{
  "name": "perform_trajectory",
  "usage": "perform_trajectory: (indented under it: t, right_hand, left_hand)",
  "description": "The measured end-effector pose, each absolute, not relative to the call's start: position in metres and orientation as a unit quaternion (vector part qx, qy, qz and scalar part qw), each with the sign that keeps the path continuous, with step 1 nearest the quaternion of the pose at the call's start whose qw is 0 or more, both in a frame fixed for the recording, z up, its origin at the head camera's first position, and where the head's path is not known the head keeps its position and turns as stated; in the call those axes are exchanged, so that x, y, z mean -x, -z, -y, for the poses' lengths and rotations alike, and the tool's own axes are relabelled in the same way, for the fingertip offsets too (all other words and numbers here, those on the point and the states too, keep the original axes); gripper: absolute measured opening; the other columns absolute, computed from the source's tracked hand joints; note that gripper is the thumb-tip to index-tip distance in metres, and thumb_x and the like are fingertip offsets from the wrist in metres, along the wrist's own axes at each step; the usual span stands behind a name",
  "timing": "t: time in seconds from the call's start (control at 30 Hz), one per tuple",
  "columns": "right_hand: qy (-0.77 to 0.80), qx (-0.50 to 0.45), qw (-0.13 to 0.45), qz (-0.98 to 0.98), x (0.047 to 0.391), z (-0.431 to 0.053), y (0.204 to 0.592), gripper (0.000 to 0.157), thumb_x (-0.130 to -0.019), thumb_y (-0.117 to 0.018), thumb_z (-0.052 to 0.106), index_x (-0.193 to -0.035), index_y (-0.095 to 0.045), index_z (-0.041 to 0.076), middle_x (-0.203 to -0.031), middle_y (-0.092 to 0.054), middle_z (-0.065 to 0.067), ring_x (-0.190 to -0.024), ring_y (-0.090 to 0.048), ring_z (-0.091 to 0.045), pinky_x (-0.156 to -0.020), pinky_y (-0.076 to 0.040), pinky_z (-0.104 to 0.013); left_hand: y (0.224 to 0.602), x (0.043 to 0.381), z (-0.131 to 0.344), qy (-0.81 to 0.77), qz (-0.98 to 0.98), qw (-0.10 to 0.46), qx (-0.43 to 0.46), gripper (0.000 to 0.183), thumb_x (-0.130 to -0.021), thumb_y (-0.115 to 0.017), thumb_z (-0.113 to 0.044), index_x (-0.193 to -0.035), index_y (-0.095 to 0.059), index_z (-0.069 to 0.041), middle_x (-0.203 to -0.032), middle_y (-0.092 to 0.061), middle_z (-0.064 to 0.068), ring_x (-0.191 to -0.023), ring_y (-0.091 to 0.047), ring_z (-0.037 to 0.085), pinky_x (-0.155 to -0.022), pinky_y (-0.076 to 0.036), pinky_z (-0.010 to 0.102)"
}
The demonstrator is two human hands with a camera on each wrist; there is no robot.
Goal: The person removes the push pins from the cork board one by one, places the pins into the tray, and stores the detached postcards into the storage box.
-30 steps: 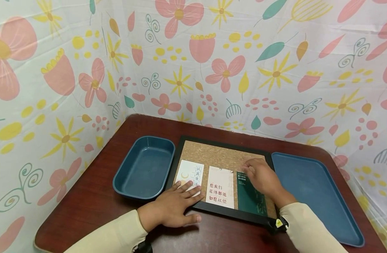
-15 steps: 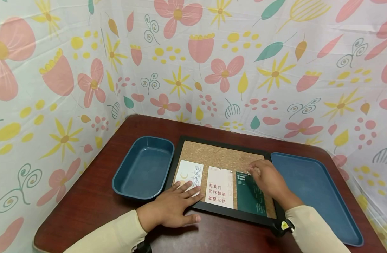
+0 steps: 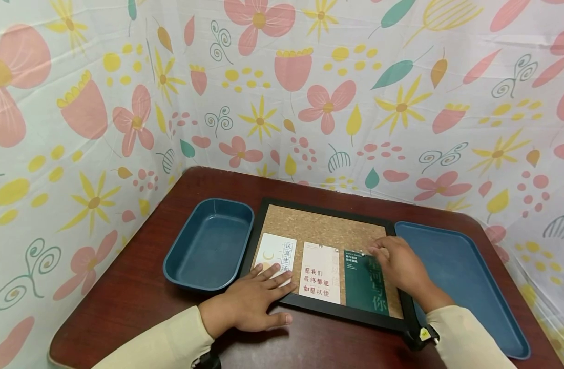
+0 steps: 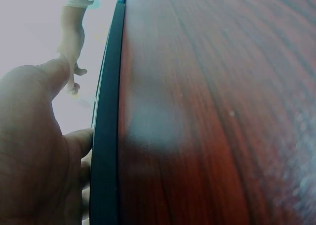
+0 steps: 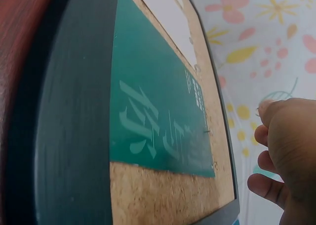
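Observation:
My left hand (image 3: 251, 302) lies flat with spread fingers over the lower part of a white card (image 3: 271, 248) and the front edge of a black-framed cork board (image 3: 328, 220). Its thumb points out past the frame. To the right, a pink-white card (image 3: 325, 266) and a dark green card (image 3: 357, 287) lie side by side on the cork. My right hand (image 3: 397, 261) is above the green card's upper right corner. It pinches a small pin (image 5: 257, 114), whose thin tip barely shows. Another pin (image 3: 362, 253) stands at the green card's top edge.
A deep blue tray (image 3: 171, 274) stands left of the board. A flat blue tray (image 3: 452, 271) lies close along its right side. The reddish-brown table (image 3: 125, 297) meets a floral cloth (image 3: 328, 169) at the back and left.
My right hand has shifted slightly right along the green card's top edge, uncovering the pin there and more of the printed characters. The left hand has stayed in place.

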State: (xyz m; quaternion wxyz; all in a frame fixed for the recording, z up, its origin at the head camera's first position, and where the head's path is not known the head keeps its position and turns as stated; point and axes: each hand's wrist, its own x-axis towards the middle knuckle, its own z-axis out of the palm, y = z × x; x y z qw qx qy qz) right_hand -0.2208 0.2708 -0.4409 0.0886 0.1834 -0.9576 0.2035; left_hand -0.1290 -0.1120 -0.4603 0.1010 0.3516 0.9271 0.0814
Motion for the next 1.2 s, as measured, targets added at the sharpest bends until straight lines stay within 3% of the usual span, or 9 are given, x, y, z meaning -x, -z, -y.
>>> perform_trajectory:
  t: [0.2, 0.47, 1.2]
  right_hand:
    - [-0.197, -0.183, 0.101, 0.958, 0.218, -0.277, 0.441, 0.016, -0.103, -0.065, 0.020, -0.110, -0.072, 0.007, -0.116, -0.066, -0.014, -0.107, -0.055, -0.036, -0.077, -0.049, -0.055]
    - [-0.198, -0.193, 0.117, 0.954, 0.216, -0.283, 0.440, 0.012, -0.103, -0.065, 0.018, -0.106, -0.072, 0.009, -0.115, -0.067, -0.015, -0.118, -0.053, -0.041, -0.082, -0.048, -0.060]
    - [-0.194, -0.183, 0.137, 0.954, 0.209, -0.297, 0.440, 0.009, -0.102, -0.067, 0.015, -0.103, -0.071, 0.007, -0.108, -0.068, -0.013, -0.109, -0.056, -0.039, -0.078, -0.048, -0.058]
  left_hand:
    - [0.460, 0.129, 0.112, -0.080, -0.927, 0.098, -0.354, 0.078, -0.100, -0.022, -0.077, -0.163, -0.028, -0.031, -0.169, -0.019, -0.006, -0.156, -0.010, 0.024, -0.124, -0.012, 0.052]
    - [0.460, 0.129, 0.113, -0.082, -0.925, 0.101, -0.357, 0.080, -0.099, -0.022, -0.077, -0.163, -0.029, -0.030, -0.170, -0.019, -0.005, -0.156, -0.010, 0.025, -0.124, -0.011, 0.052]
    - [0.461, 0.129, 0.112, -0.078, -0.928, 0.096, -0.352, 0.079, -0.099, -0.021, -0.077, -0.163, -0.027, -0.032, -0.170, -0.018, -0.007, -0.156, -0.010, 0.023, -0.124, -0.012, 0.051]
